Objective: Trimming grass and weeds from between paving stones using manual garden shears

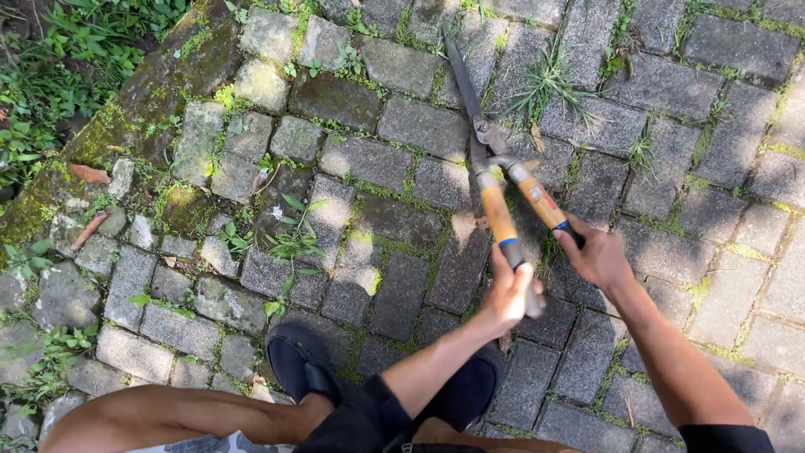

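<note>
Bare knee (pixel 168 415) and dark shorts (pixel 369 419) at bottom edge, closest to camera; person crouched, dark slip-on shoe (pixel 295 362) flat on the paving. Surface: outdoor pavement (pixel 402 126) of grey rectangular stone blocks, rough, mottled, dappled sun and shade. Grass tufts (pixel 549 84) and small weeds (pixel 293 239) in the joints, moss on many edges. Mossy stone curb (pixel 126 126) runs diagonally upper left, leafy green plants (pixel 59 67) beyond it, a few dry brown leaves on it.

Hedge shears (pixel 482 147) held over the pavement, centre-right: long dark metal blades closed together, pointing up-frame, pivot bolt at the middle, two orange-tan wooden handles with dark grips. Left hand (pixel 507 294) fingers wrapped tight around the nearer handle grip. Right hand (pixel 597 256) fingers curled closed around the other grip. Handles angled close together.
</note>
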